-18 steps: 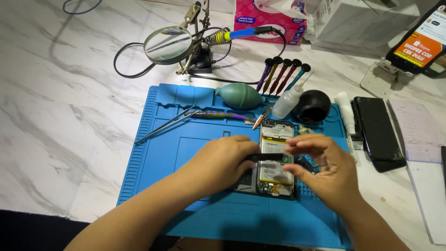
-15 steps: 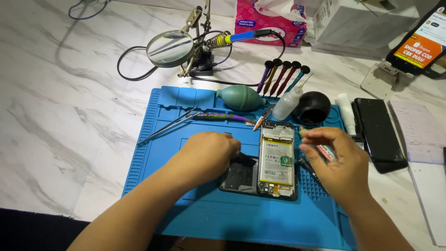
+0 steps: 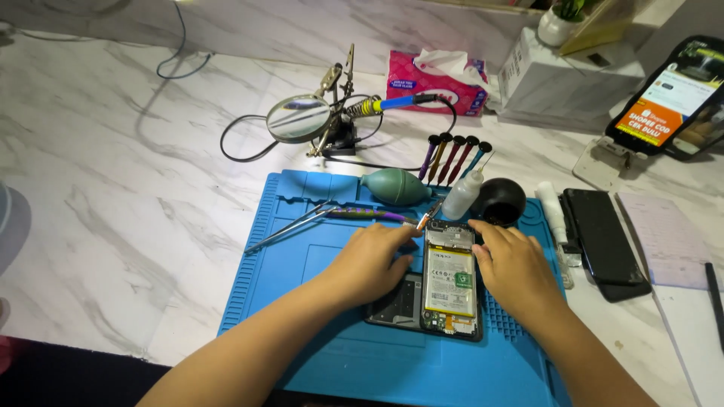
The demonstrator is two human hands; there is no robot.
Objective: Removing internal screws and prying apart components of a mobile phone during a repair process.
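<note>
Opened phone [image 3: 450,280] flat on the blue mat [image 3: 302,256], flanked by left hand [image 3: 375,260] resting fingers-down on its left edge and right hand [image 3: 513,267] loosely spread at its right; light, thin, probably fragile inside, best gripped by the side rims.

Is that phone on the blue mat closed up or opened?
Opened: the phone lies without its back cover, its battery and circuit parts exposed.
</note>
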